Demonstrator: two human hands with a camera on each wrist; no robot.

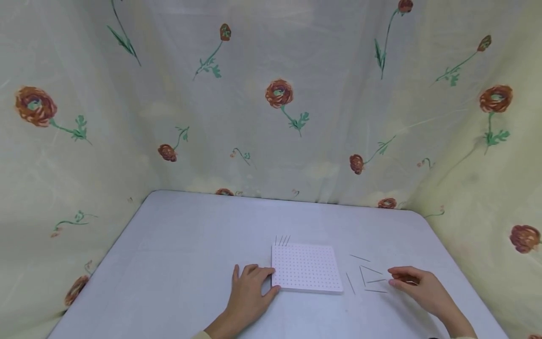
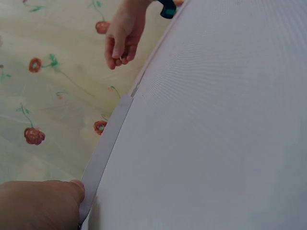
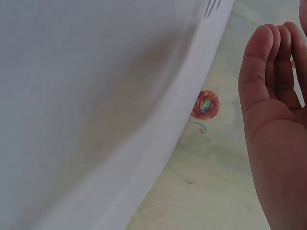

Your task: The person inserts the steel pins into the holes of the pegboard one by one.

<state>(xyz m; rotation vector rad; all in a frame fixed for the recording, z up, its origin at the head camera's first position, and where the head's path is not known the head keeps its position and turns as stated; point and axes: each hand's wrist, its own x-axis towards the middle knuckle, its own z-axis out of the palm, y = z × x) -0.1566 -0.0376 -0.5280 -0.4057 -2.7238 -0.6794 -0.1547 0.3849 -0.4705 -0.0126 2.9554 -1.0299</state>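
A white pegboard (image 1: 306, 267) with rows of small holes lies on the table. Several thin metal pins (image 1: 282, 240) stand upright along its back left edge. My left hand (image 1: 247, 293) rests its index fingertip and thumb against the board's front left corner, the other fingers spread. In the left wrist view, its thumb (image 2: 76, 191) touches the side of the pegboard (image 2: 108, 151). To the right of the board, my right hand (image 1: 417, 286) hovers beside several loose pins (image 1: 360, 258), fingers loosely bent. The right wrist view shows its fingers (image 3: 256, 67) with nothing visible between them.
The white table (image 1: 190, 245) has rounded far corners. A pale curtain (image 1: 254, 117) with red flowers surrounds it at the back and sides. A dark band (image 2: 168, 8) is on the right wrist.
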